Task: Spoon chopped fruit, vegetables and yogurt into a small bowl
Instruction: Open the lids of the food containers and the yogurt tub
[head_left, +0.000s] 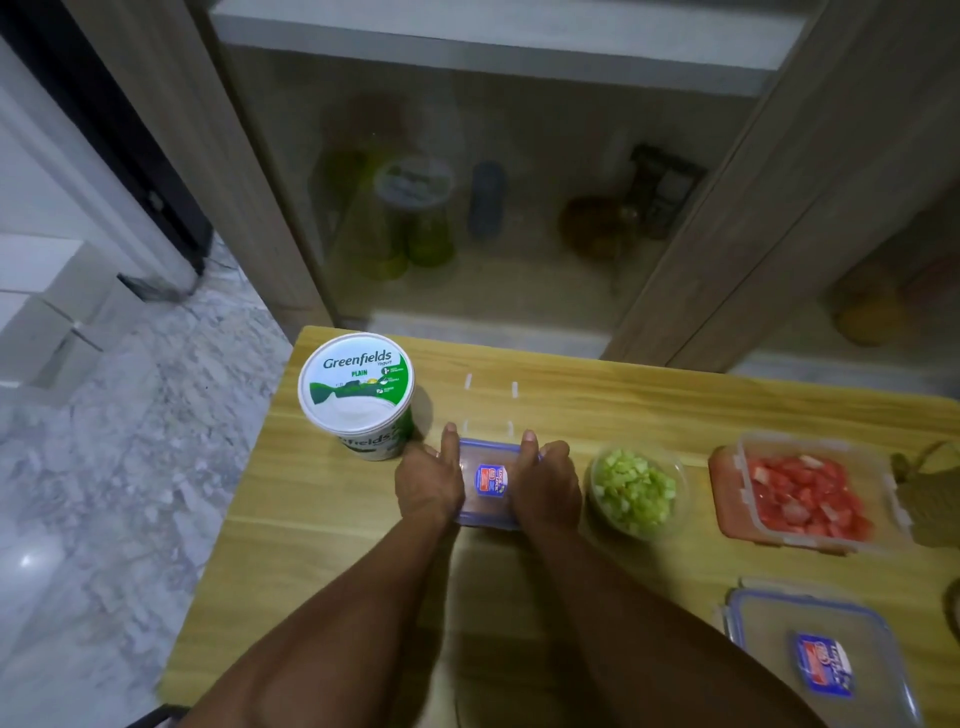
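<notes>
A small lidded container (491, 486) with a blue rim and a red-blue label sits in the middle of the wooden table (322, 499). My left hand (428, 480) grips its left side and my right hand (545, 486) grips its right side, thumbs over the far edge. A white and green yogurt tub (358, 395) stands closed to the left. To the right, a clear bowl (636, 491) holds chopped green vegetable. Further right, an open clear container (805, 491) holds chopped red fruit.
A blue-rimmed container lid (821, 660) lies at the front right of the table. A beige cloth object (930, 493) sits at the right edge. Behind the table stands a glass-fronted cabinet (467, 208) with jars inside. Marble floor (130, 441) lies to the left.
</notes>
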